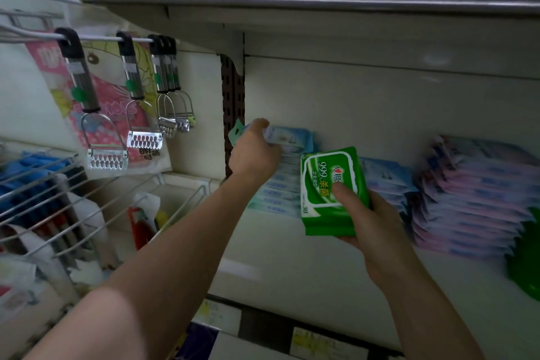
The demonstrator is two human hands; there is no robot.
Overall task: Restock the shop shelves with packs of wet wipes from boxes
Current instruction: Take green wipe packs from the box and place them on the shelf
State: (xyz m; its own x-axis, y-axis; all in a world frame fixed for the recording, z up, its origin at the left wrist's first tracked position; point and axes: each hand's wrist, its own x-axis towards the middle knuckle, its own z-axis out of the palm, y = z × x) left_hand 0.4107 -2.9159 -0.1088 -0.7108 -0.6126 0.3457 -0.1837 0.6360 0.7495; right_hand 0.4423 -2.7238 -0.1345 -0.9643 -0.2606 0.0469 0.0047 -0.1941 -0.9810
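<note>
Currently, item one: your left hand (254, 152), at the left end of the shelf (292, 257), fingers curled round the top pack (285, 137) of the blue stack (280, 184) standing on that shelf. Item two: your right hand (368, 222), above the shelf's middle, gripping a green pack of wipes (333, 190), thumb on its face. Item three: pink packs (473, 199), stacked toward the shelf's right end.

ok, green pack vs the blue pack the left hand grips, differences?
Colour: green pack is bright green with white print; blue pack is pale blue. Pose: green pack held off the shelf in the right hand, label showing; blue pack lies atop a stack, left hand gripping it. Both are soft packs.
</note>
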